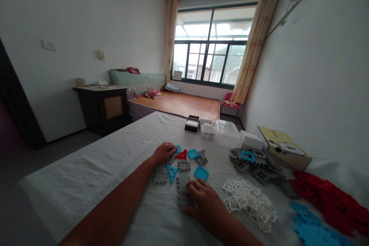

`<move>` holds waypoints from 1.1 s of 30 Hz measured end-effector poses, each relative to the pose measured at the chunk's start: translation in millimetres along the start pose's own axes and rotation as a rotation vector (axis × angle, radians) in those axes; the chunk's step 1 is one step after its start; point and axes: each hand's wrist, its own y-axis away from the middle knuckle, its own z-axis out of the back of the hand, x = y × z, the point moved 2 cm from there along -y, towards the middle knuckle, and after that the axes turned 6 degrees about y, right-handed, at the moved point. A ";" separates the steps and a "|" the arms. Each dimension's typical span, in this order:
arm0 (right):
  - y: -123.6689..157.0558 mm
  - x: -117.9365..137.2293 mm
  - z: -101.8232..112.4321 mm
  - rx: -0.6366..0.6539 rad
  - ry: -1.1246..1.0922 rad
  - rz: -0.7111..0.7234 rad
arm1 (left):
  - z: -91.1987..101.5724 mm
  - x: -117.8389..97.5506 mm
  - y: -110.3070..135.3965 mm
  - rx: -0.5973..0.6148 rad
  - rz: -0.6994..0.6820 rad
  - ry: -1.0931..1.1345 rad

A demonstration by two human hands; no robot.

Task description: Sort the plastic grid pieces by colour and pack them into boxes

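Flat interlocking plastic tiles lie on a white cloth-covered table [95, 173]. My left hand [163, 153] rests with curled fingers on a small cluster of tiles, touching a grey tile beside a red tile [181, 156] and blue tiles [192, 153]. My right hand [204, 203] lies nearer me, its fingers bent down over a grey tile [182, 183]. Another blue tile [201, 173] sits just beyond it, and a grey tile [160, 177] lies between my arms.
To the right are piles of white tiles [250, 202], grey tiles [256, 164], red tiles [328, 198] and blue tiles [314, 230]. Small boxes [192, 123], a clear plastic container [227, 133] and a yellow carton [284, 147] stand at the far edge. A bed and dark cabinet [101, 108] lie beyond.
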 end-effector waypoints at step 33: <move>39.3 -229.7 62.0 -0.417 0.111 -0.495 | -1.3 4.6 -1.6 0.007 -0.040 -0.002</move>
